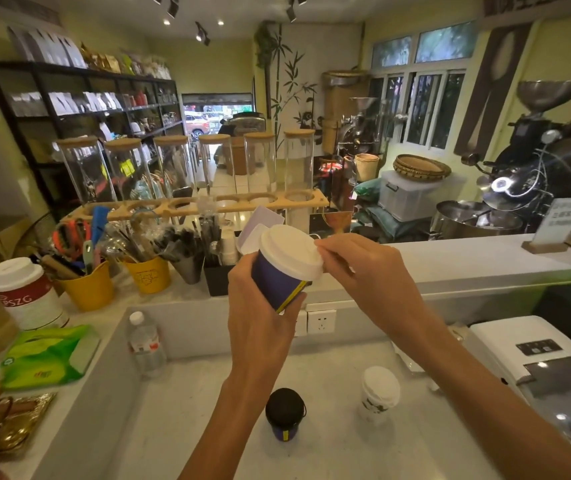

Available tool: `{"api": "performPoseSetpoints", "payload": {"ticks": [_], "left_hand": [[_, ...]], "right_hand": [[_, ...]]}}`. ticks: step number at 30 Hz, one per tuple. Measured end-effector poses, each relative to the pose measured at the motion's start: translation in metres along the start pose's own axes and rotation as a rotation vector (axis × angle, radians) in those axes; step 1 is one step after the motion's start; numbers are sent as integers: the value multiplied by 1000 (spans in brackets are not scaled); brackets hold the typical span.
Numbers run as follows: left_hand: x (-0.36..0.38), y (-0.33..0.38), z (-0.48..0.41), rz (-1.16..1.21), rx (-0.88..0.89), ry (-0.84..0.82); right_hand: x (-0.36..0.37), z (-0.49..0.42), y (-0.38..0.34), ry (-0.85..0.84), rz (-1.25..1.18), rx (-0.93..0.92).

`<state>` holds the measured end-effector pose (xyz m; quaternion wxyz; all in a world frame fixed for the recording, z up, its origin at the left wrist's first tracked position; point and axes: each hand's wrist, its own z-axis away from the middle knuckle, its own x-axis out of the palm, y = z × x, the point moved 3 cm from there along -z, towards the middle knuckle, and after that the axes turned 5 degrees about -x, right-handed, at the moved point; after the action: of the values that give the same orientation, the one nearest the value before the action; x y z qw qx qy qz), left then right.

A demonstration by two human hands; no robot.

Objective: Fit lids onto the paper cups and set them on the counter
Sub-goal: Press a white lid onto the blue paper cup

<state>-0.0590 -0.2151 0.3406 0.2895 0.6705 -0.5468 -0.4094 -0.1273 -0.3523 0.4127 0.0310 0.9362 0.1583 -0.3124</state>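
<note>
Your left hand (259, 317) is wrapped round the blue cup (277, 282), held tilted in the air btwn both hands, above the counter (207, 410). Your right hand (363, 271) pinches the rim of its white lid (291, 249).

Risks: w/ the cup tilted, the lid may catch on one side only & pop off. Too hard a left-hand squeeze could buckle the paper wall. Can't tell if it's fully seated.

Count: 3 cups. 1 in hand, 2 below: black-lidded cup (284, 414) under your left forearm, white cup (379, 393) under the right. Lids: 2 white, 1 black.
</note>
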Motion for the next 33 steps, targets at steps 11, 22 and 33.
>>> {"api": "performPoseSetpoints", "payload": {"ticks": [11,22,33], "left_hand": [[4,-1,6,369,66,30],[-8,27,4,346,318,167],[1,50,24,294,254,39]], "right_hand": [[-22,5,-13,262,-859,438],[-34,19,-23,327,-1037,537],[-49,25,-14,438,-1026,616]]}}
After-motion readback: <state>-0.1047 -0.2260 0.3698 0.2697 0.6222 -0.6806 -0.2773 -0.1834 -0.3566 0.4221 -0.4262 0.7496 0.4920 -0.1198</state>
